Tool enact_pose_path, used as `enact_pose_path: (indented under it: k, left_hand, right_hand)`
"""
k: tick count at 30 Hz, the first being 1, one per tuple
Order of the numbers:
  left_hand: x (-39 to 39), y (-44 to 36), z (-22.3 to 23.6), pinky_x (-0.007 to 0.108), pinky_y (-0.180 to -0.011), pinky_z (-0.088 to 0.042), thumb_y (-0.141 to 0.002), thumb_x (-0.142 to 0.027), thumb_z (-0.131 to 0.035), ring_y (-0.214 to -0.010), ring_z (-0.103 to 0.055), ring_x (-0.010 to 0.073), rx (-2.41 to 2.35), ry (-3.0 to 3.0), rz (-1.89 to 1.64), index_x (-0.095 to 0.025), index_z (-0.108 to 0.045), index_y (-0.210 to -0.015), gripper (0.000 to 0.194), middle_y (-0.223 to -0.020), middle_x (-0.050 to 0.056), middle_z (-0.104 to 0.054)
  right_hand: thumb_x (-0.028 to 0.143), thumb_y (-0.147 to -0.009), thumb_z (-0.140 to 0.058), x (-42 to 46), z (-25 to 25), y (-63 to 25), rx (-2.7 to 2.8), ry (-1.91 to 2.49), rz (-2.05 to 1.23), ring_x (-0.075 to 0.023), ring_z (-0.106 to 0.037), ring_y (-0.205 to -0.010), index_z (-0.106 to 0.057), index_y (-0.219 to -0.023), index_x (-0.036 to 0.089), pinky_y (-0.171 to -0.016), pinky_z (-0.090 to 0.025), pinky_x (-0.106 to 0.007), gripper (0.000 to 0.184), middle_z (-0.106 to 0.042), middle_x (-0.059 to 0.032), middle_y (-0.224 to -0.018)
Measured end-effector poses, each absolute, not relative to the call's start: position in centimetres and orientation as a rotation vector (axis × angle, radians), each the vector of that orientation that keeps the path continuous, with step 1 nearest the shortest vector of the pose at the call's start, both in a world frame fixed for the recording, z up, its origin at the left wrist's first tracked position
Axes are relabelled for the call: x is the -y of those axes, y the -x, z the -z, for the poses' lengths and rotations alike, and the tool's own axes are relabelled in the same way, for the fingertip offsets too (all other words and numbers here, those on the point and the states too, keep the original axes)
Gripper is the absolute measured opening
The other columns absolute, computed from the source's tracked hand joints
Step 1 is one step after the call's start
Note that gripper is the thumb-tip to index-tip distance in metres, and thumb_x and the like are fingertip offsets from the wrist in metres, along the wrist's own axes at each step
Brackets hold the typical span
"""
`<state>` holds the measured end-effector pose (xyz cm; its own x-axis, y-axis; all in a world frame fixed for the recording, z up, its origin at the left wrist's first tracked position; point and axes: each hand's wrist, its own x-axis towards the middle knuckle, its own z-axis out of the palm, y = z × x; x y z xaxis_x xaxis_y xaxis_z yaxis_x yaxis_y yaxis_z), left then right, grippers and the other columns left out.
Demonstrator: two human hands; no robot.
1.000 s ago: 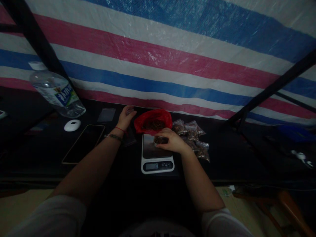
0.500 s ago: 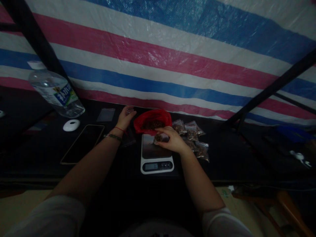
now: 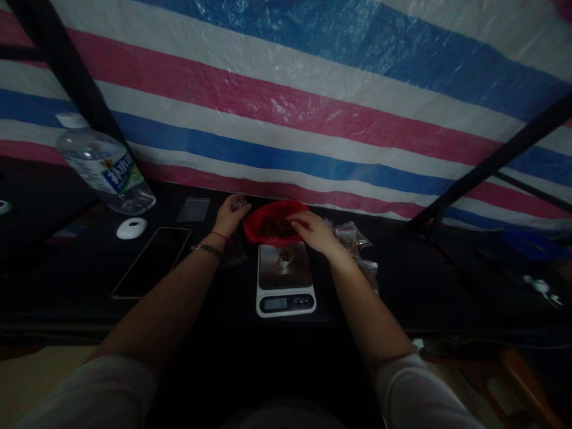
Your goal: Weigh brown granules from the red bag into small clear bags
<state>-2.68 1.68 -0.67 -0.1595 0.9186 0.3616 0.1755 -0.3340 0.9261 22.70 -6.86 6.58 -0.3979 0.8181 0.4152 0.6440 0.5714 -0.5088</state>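
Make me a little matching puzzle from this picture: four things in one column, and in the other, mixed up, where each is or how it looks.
Things
1. Small cup
2. Red bag
3. Bottle
4. Phone

Places and looks
A. Lying flat, dark-faced with a pale edge
B. On top of the scale
C. Clear, with a white cap
D. Just beyond the scale, with brown bits inside

Right pairs: 1-B, 2-D, 3-C, 4-A
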Motion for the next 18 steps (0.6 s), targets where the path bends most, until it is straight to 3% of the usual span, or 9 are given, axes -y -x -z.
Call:
enact_pose_path:
  k: [5, 11, 18]
  left_hand:
    - [-1.9, 2.7, 1.2, 0.037, -0.087, -0.047, -0.068, -0.041, -0.069, -0.087, -0.06, 0.0191, -1.233, -1.531, -1.541, -0.019, -0.06, -0.108, 0.047, -0.095, 0.006, -0.064]
    - [-1.8, 2.6, 1.2, 0.037, -0.084, -0.047, -0.068, -0.04, -0.069, -0.084, -0.06, 0.0186, -1.24, -1.62, -1.489, -0.018, -0.06, -0.108, 0.046, -0.092, 0.005, -0.064]
    - [-1.9, 2.6, 1.3, 0.037, -0.084, -0.047, -0.069, -0.039, -0.066, -0.084, -0.06, 0.0191, -1.258, -1.656, -1.491, -0.017, -0.061, -0.106, 0.043, -0.092, 0.005, -0.065]
  right_hand:
    - [0.005, -0.081, -0.054, 2.4, -6.6, -20.0, 2.541, 1.258, -0.401, -0.0164, -0.062, -0.101, -0.07, -0.102, 0.017, -0.094, -0.044, -0.029, 0.029, -0.07, -0.0062, -0.107]
    - [0.019, -0.076, -0.065, 0.4, -5.7, -18.5, 2.753, 1.33, -0.564, -0.017, -0.066, -0.084, -0.071, -0.101, 0.018, -0.076, -0.047, -0.024, 0.026, -0.072, -0.005, -0.098]
    - [0.014, -0.072, -0.064, 0.7, -5.0, -18.5, 2.745, 1.455, -0.573, -0.0163, -0.065, -0.079, -0.073, -0.099, 0.019, -0.068, -0.045, -0.022, 0.028, -0.073, -0.0041, -0.096]
